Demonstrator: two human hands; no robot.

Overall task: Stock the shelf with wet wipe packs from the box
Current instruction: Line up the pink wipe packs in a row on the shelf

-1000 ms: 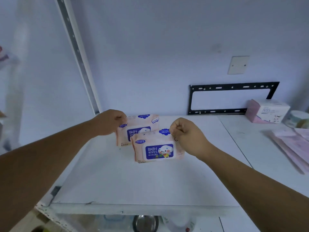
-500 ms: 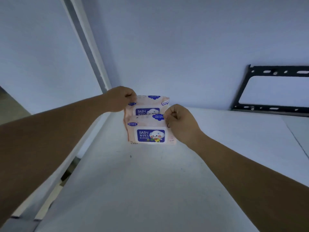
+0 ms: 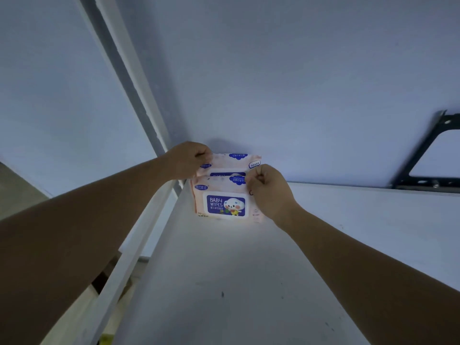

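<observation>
We see two pink baby wipes packs standing upright at the back of the white shelf point(image 3: 224, 282), close to the wall point(image 3: 298, 83). The front pack point(image 3: 224, 204) faces us with its blue label, and the rear pack point(image 3: 234, 163) stands just behind it, showing above it. The right hand point(image 3: 270, 190) has its grip pinched on the front pack's upper right corner. The left hand point(image 3: 190, 159) has its grip clenched on the rear pack's upper left corner. At the far right, a black metal bracket point(image 3: 428, 158) is mounted on the wall.
</observation>
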